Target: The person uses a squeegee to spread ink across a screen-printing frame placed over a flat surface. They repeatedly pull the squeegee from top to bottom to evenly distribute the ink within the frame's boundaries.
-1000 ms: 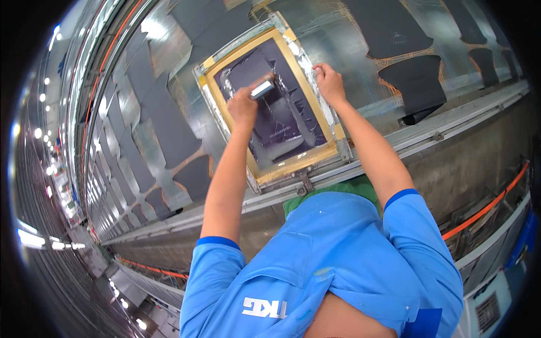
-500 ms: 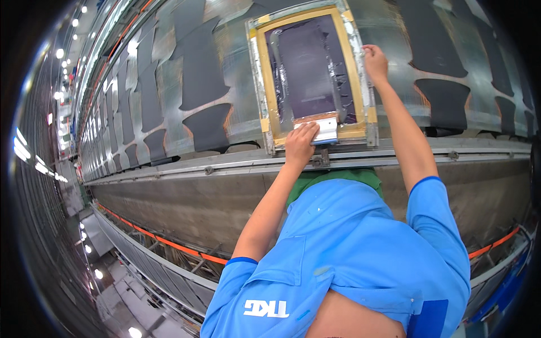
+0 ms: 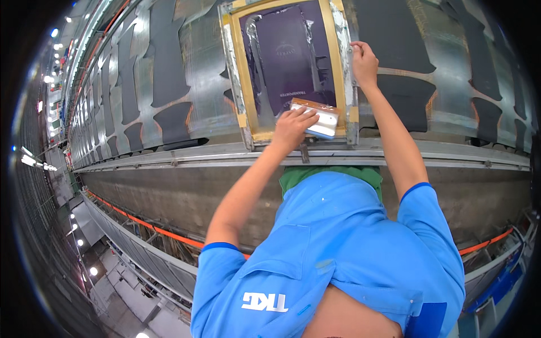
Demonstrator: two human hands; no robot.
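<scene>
A screen-printing frame with yellow taped edges lies on the long printing table. Its dark purple mesh shows a pale emblem and lettering, with glossy ink streaks along both sides. My left hand is closed on a squeegee with a pale metallic body and a brown edge. The squeegee sits tilted over the near end of the frame. At the frame's right side, my right hand is closed, fingertips on the outer rim; exactly how they grip there is partly hidden.
Dark cut fabric pieces lie in rows on the shiny table, left and right of the frame. A metal rail runs along the near table edge, close to my body. An orange strip runs along the structure below.
The squeegee has turned at an angle and shifted right relative to the frame, with my left hand on it. Emblem and lettering now show through the mesh. The whole view has shifted.
</scene>
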